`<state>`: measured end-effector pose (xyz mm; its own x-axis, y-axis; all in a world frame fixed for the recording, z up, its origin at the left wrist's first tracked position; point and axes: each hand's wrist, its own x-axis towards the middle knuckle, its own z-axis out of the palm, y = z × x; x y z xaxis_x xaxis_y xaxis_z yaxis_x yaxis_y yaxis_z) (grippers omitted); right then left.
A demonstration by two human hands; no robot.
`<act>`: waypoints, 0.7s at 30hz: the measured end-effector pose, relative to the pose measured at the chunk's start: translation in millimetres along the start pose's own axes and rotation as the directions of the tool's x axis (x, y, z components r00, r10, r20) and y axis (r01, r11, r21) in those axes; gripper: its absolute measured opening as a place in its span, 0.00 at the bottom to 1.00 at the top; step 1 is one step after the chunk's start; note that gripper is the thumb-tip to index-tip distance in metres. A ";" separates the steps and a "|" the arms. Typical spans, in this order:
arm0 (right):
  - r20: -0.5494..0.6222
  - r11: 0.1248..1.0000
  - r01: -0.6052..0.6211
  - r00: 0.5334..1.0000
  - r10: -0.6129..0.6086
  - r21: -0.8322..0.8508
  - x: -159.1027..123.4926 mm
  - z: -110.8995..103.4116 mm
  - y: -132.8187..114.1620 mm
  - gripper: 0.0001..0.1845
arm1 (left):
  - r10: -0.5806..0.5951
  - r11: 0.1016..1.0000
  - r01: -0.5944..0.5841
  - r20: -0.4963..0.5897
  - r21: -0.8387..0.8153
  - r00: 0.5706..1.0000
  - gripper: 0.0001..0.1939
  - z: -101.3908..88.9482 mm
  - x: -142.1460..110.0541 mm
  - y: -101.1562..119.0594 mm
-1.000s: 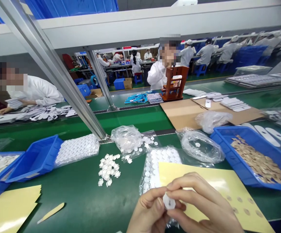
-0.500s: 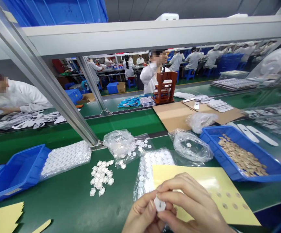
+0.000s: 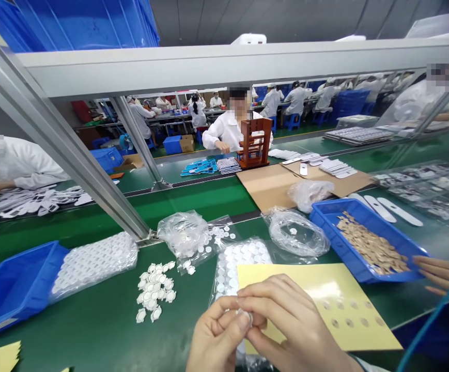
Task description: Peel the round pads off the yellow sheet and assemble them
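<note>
My left hand [image 3: 218, 333] and my right hand [image 3: 288, 323] meet at the lower middle, fingertips pinched together on a small white plastic piece [image 3: 250, 317]. It is turned nearly edge-on, and fingers cover most of it. Under my right hand lies a yellow sheet [image 3: 302, 279] with round clear stickers [image 3: 349, 323] on its right part. Just behind my hands is a bagged pack of white discs [image 3: 243, 256]. To the left, a loose pile of small white plastic parts [image 3: 154, 289] rests on the green table [image 3: 104, 336].
At right, a blue bin [image 3: 325, 243] holds tan pieces [image 3: 371, 245]; another person's hand [image 3: 443, 276] is beside it, near a blue cord [image 3: 433, 320]. Crumpled plastic bags [image 3: 185, 232] lie behind. A second blue bin [image 3: 18, 289] stands left. A metal post [image 3: 80, 139] rises at left.
The white piece has tilted from face-on to nearly edge-on between my fingers. Another person's hand has come in at the right by the bin. The view has shifted slightly right.
</note>
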<state>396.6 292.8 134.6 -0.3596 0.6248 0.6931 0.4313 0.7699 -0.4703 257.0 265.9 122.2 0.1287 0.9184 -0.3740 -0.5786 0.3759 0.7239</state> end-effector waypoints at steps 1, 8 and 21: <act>0.002 1.000 0.000 1.000 0.000 -0.010 -1.6 1.8 1.0 0.14 | 0.009 1.000 -0.009 -0.007 0.002 1.000 0.09 -0.8 3.2 -2.1; 0.153 0.980 -0.151 0.973 0.170 -0.126 -27.9 23.2 37.5 0.05 | -0.054 0.998 0.053 -0.048 -0.035 0.997 0.15 -22.0 41.4 -37.0; -0.137 0.746 -0.547 0.831 0.539 -0.380 -68.2 -23.6 182.7 0.26 | 0.509 0.571 -0.209 -0.142 0.794 0.849 0.16 -96.5 35.8 -15.0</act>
<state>519.5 387.8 14.2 0.0472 0.9165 0.3973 0.8327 0.1836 -0.5224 192.6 281.2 42.0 -0.2994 0.9536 -0.0316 0.2819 0.1201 0.9519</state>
